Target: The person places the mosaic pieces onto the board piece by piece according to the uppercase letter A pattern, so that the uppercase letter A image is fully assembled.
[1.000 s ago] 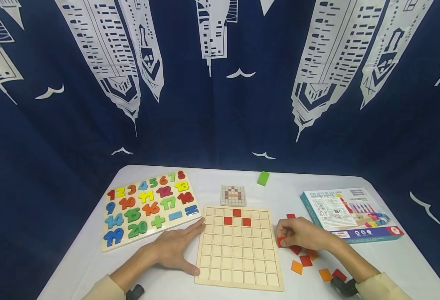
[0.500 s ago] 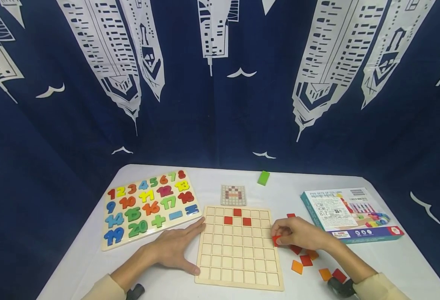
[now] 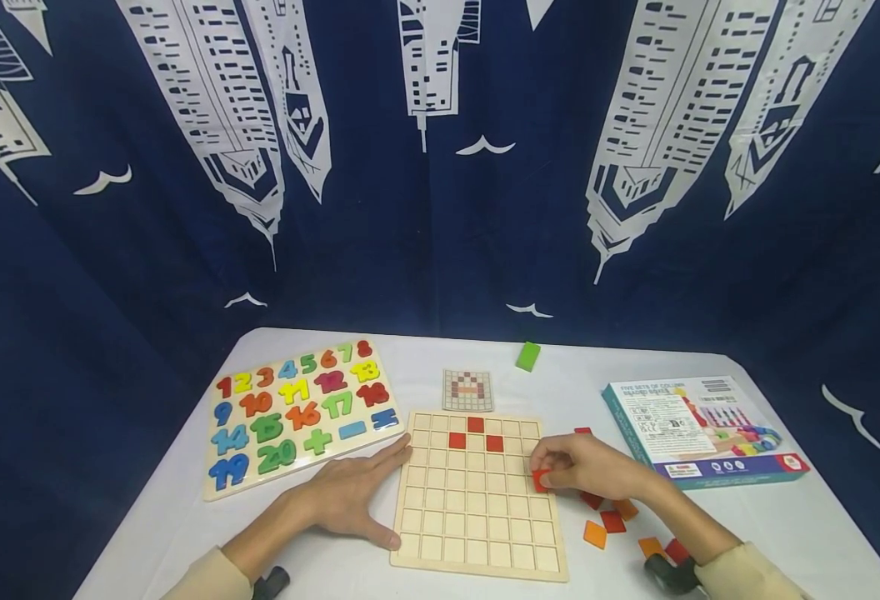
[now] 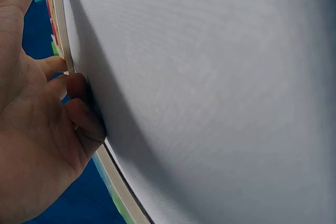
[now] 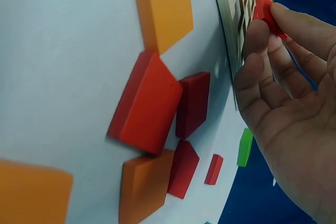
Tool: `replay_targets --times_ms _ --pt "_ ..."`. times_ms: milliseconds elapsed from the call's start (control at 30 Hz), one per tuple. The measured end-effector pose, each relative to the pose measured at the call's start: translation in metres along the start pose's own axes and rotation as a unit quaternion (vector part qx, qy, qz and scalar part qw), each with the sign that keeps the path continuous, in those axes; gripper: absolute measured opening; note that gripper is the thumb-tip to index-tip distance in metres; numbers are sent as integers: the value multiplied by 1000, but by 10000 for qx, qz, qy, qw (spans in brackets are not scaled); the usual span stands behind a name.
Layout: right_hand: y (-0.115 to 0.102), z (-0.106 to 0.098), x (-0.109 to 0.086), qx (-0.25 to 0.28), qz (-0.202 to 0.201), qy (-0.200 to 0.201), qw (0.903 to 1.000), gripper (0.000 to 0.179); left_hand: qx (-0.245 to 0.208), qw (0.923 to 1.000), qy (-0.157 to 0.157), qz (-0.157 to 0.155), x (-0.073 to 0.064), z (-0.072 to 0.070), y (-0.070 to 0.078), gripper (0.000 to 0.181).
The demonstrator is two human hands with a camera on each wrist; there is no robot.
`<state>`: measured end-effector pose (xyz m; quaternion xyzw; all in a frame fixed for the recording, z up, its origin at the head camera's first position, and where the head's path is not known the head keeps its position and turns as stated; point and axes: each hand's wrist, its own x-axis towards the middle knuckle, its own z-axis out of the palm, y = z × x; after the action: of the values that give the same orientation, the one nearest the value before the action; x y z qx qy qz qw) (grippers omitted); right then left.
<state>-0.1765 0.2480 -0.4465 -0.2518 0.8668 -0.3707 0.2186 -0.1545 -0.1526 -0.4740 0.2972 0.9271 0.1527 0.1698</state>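
Observation:
A wooden grid board lies in the middle of the table, with 3 red square tiles set in its upper cells. My right hand pinches another red tile between thumb and fingers, over the board's right edge. In the right wrist view the pinched tile shows at the fingertips, in front of the grid. My left hand rests at the board's left edge, fingers spread, thumb at the lower corner. The left wrist view shows the left palm beside the board's edge.
Several red and orange tiles lie loose right of the board. A small pattern card sits behind it, with a green block nearby. A number puzzle lies left; a boxed bead set lies right.
My right hand has moved left, carrying the pinched red tile from beside the board to over its right edge. The left hand has stayed at the left edge.

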Motion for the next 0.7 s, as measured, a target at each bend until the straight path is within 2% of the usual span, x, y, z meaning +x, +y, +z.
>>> replay_targets --times_ms 300,700 --pt "-8 4 9 169 -177 17 9997 18 92 9999 -36 40 1 -1 -1 125" --pt "-19 9 31 -212 -426 314 9984 20 74 9999 -56 64 1 -2 0 124"
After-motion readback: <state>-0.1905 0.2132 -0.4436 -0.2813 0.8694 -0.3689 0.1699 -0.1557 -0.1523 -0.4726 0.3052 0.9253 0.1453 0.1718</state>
